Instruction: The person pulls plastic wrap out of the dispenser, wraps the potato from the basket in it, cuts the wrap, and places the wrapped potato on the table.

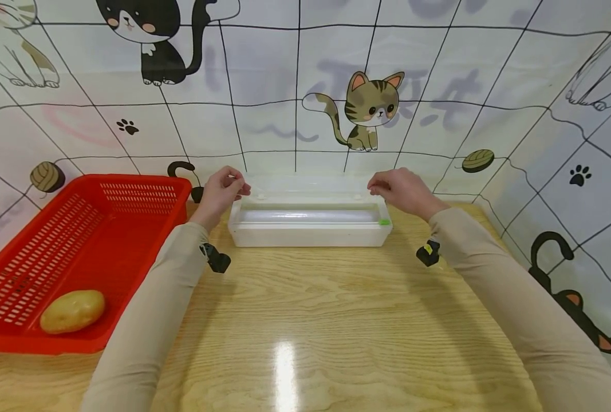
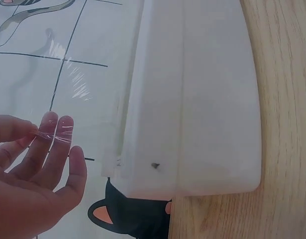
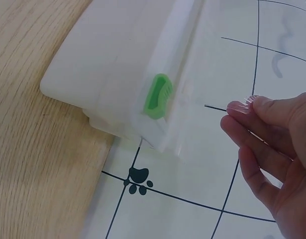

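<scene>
A white cling film dispenser (image 1: 310, 237) stands lengthwise at the back of the table, a roll of film (image 1: 310, 216) visible in it. On its right end is a green slide cutter (image 3: 157, 97). My left hand (image 1: 221, 193), above the box's left end, pinches a corner of the clear cling film (image 2: 78, 84) between thumb and forefinger. Over the right end, my right hand (image 1: 404, 190) pinches the film's other corner between thumb and fingertips. Wrinkles in the film catch the light at both grips. Both hands' remaining fingers are loosely bent.
A red perforated basket (image 1: 145, 246) sits at the left of the wooden table (image 1: 305, 309), with a potato (image 1: 73, 312) in its near end. Behind the table rises a wall covering (image 1: 264, 126) printed with cats and grid lines.
</scene>
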The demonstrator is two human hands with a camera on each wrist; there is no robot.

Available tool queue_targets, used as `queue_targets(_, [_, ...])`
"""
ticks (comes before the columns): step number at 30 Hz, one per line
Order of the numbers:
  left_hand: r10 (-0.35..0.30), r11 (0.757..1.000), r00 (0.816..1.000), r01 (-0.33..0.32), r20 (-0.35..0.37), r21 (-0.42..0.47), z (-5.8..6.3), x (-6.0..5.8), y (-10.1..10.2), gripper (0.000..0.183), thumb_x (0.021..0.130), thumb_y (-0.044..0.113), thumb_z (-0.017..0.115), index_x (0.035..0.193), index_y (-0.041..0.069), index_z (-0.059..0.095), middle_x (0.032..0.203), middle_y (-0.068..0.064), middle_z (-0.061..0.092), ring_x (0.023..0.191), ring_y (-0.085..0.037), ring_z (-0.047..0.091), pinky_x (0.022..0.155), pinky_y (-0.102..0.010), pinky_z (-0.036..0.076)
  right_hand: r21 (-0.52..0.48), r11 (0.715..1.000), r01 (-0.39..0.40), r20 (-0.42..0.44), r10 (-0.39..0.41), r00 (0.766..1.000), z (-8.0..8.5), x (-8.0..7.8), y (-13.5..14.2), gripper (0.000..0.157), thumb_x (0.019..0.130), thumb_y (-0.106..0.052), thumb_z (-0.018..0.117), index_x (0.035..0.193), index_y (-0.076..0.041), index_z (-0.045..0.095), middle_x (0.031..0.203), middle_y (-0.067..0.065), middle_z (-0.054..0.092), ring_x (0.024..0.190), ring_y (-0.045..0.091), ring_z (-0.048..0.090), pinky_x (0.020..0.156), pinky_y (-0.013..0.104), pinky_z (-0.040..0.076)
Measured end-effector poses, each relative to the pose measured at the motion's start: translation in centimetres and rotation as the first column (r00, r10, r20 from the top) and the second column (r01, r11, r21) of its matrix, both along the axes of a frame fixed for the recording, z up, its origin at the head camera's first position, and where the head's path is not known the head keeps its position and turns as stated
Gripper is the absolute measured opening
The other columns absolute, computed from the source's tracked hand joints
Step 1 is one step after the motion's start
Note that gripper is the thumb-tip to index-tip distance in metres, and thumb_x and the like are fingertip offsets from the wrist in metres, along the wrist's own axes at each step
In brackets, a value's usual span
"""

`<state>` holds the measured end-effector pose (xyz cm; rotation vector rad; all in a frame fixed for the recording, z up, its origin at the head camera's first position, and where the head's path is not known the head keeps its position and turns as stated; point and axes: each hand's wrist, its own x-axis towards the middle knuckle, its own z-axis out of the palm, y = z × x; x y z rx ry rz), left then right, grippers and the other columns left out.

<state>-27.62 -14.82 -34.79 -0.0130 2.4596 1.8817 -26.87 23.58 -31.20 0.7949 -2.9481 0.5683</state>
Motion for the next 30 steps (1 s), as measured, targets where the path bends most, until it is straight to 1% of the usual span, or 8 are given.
queue_targets(4, [0.006,1.000,1.000,-0.006,-0.005,-0.018,0.3,-0.1,-0.1,0.014,0.102,0.014,0.049,0.111,0.004,0.051,0.110,-0.020,0.063,0.103,-0.030,0.062,0.096,-0.041,0.045,0.003,1.000,0.017,-0.025,-0.016,1.000,0.4,0.0,0.0,0.012,0.093,-0.007,0.064,0.101,-0.001,0.069,0.093,0.013,0.071,0.075,0.023,0.064,0.070,0.044,0.050])
queue_targets(10, [0.004,0.999,1.000,-0.005,-0.022,-0.035,0.8,0.0,-0.3,0.021,0.102,0.016,0.050,0.116,0.001,0.051,0.107,-0.019,0.065,0.102,-0.031,0.063,0.097,-0.043,0.044,0.018,0.999,0.036,-0.059,-0.035,0.998,1.2,0.2,0.0,0.013,0.094,-0.008,0.062,0.104,-0.001,0.068,0.094,0.013,0.070,0.081,0.027,0.065,0.072,0.047,0.050])
queue_targets(13, [-0.002,1.000,0.999,0.001,-0.035,-0.029,1.2,-0.1,-0.4,0.019,0.101,0.016,0.051,0.114,0.002,0.052,0.106,-0.019,0.065,0.102,-0.032,0.063,0.098,-0.044,0.043,0.030,0.998,0.052,-0.086,-0.049,0.995,1.5,0.2,-0.1,0.014,0.094,-0.008,0.062,0.106,-0.002,0.067,0.096,0.014,0.070,0.085,0.029,0.065,0.071,0.047,0.050])
queue_targets(17, [-0.012,1.000,0.998,0.011,-0.064,-0.018,1.9,-0.2,-0.3,0.016,0.101,0.015,0.051,0.110,0.003,0.053,0.106,-0.019,0.065,0.103,-0.035,0.062,0.096,-0.041,0.045,0.042,0.996,0.078,-0.123,-0.072,0.990,2.1,0.2,-0.1,0.016,0.094,-0.008,0.063,0.108,-0.002,0.066,0.102,0.015,0.068,0.089,0.030,0.065,0.073,0.048,0.049])
queue_targets(20, [-0.014,1.000,0.997,0.012,-0.078,-0.019,2.3,-0.2,-0.3,0.017,0.101,0.015,0.050,0.112,0.001,0.053,0.107,-0.020,0.065,0.104,-0.036,0.061,0.094,-0.038,0.047,0.048,0.996,0.076,-0.164,-0.068,0.984,2.4,0.2,-0.2,0.016,0.093,-0.008,0.065,0.106,-0.001,0.066,0.105,0.015,0.066,0.091,0.030,0.064,0.074,0.048,0.049])
queue_targets(25, [-0.009,1.000,0.998,0.009,-0.061,-0.004,2.7,0.1,-0.2,0.019,0.101,0.015,0.050,0.114,0.001,0.052,0.109,-0.020,0.064,0.103,-0.036,0.060,0.092,-0.035,0.048,0.050,0.996,0.068,-0.237,-0.054,0.970,2.3,0.3,-0.2,0.010,0.091,-0.008,0.067,0.100,-0.003,0.067,0.107,0.014,0.062,0.092,0.030,0.062,0.076,0.047,0.048])
queue_targets(30, [-0.002,1.000,0.999,0.003,-0.054,0.014,2.8,0.5,-0.3,0.014,0.101,0.014,0.050,0.111,0.003,0.052,0.109,-0.021,0.063,0.096,-0.029,0.061,0.091,-0.035,0.049,0.041,0.995,0.096,-0.266,-0.082,0.960,2.1,0.6,-0.5,0.008,0.090,-0.010,0.068,0.096,-0.006,0.067,0.112,0.012,0.059,0.094,0.030,0.059,0.083,0.053,0.042])
